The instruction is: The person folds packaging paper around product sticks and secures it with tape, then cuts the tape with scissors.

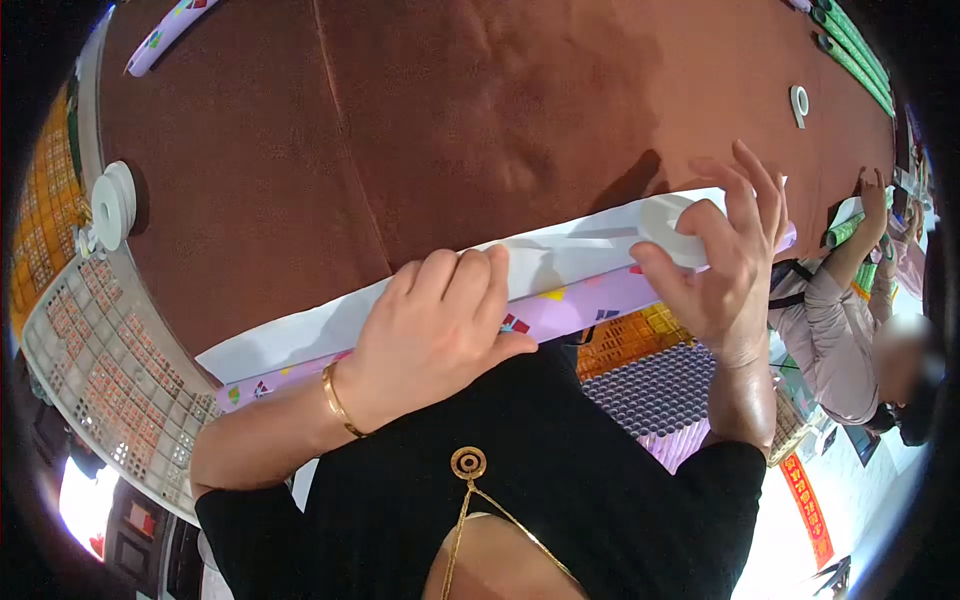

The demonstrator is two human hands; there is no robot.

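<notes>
A partly rolled sheet of lilac patterned wrapping paper (570,305) lies along the table's near edge, its white underside (290,335) facing up beyond the roll. My left hand (430,325) is closed over the middle of the roll, fingers together and pressing down on it, thumb toward the right. Near the roll's right end, my right hand (720,260) grips a white roll of tape (662,225) between thumb and fingers, over the white paper. The other fingers of that hand are raised and spread.
A brown cloth-covered table (520,130) spreads ahead. Another lilac roll (165,35), a white spool (114,205), a tape roll (799,103) and several green rolls (855,55) are around it. A basket of rolls (665,385) stands below; a co-worker (840,320) is at the right.
</notes>
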